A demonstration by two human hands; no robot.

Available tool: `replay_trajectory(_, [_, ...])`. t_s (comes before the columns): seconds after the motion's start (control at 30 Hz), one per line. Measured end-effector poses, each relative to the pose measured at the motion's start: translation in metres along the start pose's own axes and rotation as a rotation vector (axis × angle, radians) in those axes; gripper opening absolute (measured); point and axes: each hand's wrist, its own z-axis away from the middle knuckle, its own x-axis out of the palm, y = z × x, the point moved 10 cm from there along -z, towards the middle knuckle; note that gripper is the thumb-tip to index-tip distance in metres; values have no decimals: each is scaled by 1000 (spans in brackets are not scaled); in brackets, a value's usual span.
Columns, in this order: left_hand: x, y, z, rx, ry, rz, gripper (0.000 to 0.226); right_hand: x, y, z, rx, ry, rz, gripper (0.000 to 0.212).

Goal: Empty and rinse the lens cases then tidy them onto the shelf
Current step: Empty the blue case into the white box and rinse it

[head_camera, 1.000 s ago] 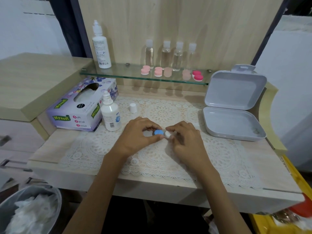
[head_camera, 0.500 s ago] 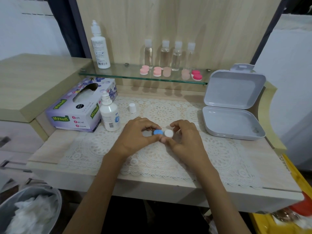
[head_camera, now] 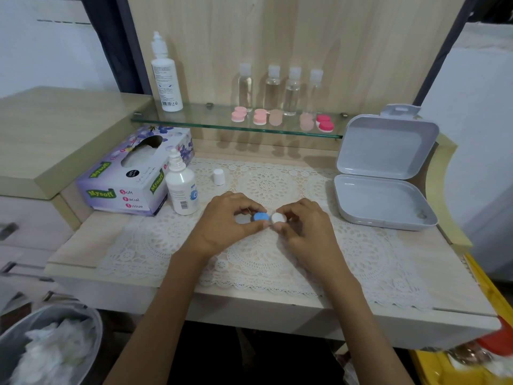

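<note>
The person is working on a small twin-well plastic lens case (head_camera: 269,218), sitting dead centre on the white lace doily (head_camera: 263,262) covering the pale wooden tabletop (head_camera: 83,245). The left hand (head_camera: 224,223) is pinching the round blue cap (head_camera: 261,217), fingers curled round it. The right hand (head_camera: 305,232) is gripping the round white cap (head_camera: 278,218) the same way. I honestly can't tell if the caps are coming off or going on. My guess is one hand is bracing while the other is twisting.

To do it well, I'd be holding the case level and low, twisting one cap at a time so nothing is sloshing onto the lace. The grey bin of crumpled tissue (head_camera: 50,348) is waiting at 7 o'clock for dumping.

The narrow glass shelf (head_camera: 194,122) is sitting at 12 o'clock, already carrying several pink lens cases (head_camera: 259,118), four clear little bottles (head_camera: 273,90) and a tall white bottle (head_camera: 166,81).

As for readable stuff, the purple tissue box (head_camera: 125,187) at 10 o'clock is showing "Mysoft" in green plus "Soft Facial Tissue". The small white dropper bottle (head_camera: 181,190) just beside it is standing uncapped, with its print too tiny to read. A little white bottle cap (head_camera: 218,176) is standing at 11 o'clock. An open grey hinged plastic box (head_camera: 383,201) is lying at 2 o'clock.
</note>
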Motion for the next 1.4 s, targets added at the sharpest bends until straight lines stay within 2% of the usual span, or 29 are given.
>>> replay_trajectory(0.3, [0,1,1,13,-5,-12,27,-3,2,2,93,-10,-64,45])
replay_trajectory(0.4, [0,2,1,9,-4,-7,22,-1,-2,1,21,-21,-42,29])
replay_trajectory(0.5, [0,2,0,6,-3,-10,21,0,3,0,40,-22,-15,19])
replay_trajectory(0.73, [0,0,0,9,-4,-12,26,-4,7,2,133,11,-91,44])
replay_trajectory(0.87, [0,-1,0,0,1,4,22,-1,0,0,39,-17,-35,24])
replay_trajectory(0.93, [0,0,0,5,1,6,22,0,3,-1,49,-24,-20,17])
replay_trajectory(1.13, [0,-1,1,6,1,20,27,2,3,0,35,-22,15,19])
replay_trajectory(1.27, [1,-1,1,8,-5,15,30,2,-2,0,9,-34,-6,34])
replay_trajectory(1.4, [0,-2,1,9,1,30,29,3,-5,0,-35,-36,10,22])
